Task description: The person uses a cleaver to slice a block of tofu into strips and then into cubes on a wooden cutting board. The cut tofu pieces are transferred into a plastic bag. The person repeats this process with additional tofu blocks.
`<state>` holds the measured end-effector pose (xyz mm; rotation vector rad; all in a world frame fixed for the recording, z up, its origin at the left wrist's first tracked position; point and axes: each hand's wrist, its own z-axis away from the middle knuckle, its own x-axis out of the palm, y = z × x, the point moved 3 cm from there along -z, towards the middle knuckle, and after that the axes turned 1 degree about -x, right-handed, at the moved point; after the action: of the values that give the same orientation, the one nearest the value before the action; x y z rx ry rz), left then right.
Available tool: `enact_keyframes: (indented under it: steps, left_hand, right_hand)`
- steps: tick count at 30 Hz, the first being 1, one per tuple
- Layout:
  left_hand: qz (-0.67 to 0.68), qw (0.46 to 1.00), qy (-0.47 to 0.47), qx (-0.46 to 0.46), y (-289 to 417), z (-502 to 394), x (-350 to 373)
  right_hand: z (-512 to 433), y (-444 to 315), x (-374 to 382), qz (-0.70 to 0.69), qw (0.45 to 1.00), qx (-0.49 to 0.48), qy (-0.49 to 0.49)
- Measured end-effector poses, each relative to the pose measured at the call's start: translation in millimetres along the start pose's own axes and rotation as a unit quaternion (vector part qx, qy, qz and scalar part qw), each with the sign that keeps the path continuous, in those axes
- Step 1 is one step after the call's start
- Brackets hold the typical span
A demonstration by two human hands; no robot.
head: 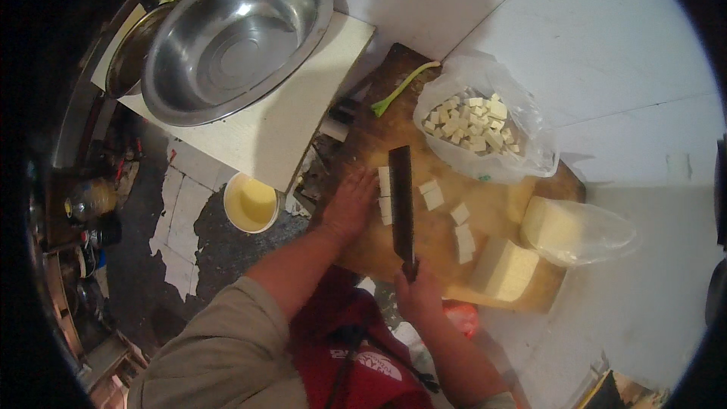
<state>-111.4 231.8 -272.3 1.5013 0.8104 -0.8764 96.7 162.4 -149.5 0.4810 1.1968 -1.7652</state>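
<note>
On a wooden cutting board (363, 247), my right hand (419, 289) grips the handle of a cleaver (401, 199), its dark blade seen nearly edge-on. Just left of the blade, white tofu pieces (385, 196) lie in a row, and my left hand (351, 199) rests against their left side. More cut tofu pieces (431, 195) are right of the blade, with others (463, 241) farther right. A large tofu block (505, 270) sits near the board's lower right edge. Above it, another block (551, 224) lies partly in clear plastic. An open plastic bag (511, 165) holds many small tofu cubes (471, 122).
A green onion stalk (406, 88) lies at the board's upper end. At upper left, a large steel basin (227, 108) stands on a pale board (272, 150). Below that is a bucket (253, 204) with yellowish contents. The tiled wall (596, 40) borders the board.
</note>
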Motion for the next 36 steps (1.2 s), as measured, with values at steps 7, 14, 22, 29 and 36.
enact_keyframes:
  steps: [7,14,22,29,36]
  left_hand:
    - [-0.013,1.000,-0.002,-0.011,4.7,-1.0,-2.0]
    - [-0.037,0.999,-0.005,-0.006,3.7,0.0,2.1]
    - [-0.025,1.000,-0.007,0.004,6.0,-4.4,2.0]
    - [-0.062,0.996,-0.065,-0.002,16.9,-9.9,-12.8]
    - [-0.100,0.990,-0.102,-0.002,20.1,-11.4,-16.2]
  right_hand:
    - [-4.4,5.4,2.7,-0.006,1.000,0.000,0.002]
    - [-8.6,2.2,5.7,0.021,1.000,-0.009,-0.007]
    - [-22.4,-3.4,20.6,0.090,0.994,-0.067,-0.015]
    - [-18.4,-3.9,34.0,0.079,0.995,-0.049,-0.022]
    - [-15.0,-6.3,27.2,0.019,0.999,-0.037,-0.001]
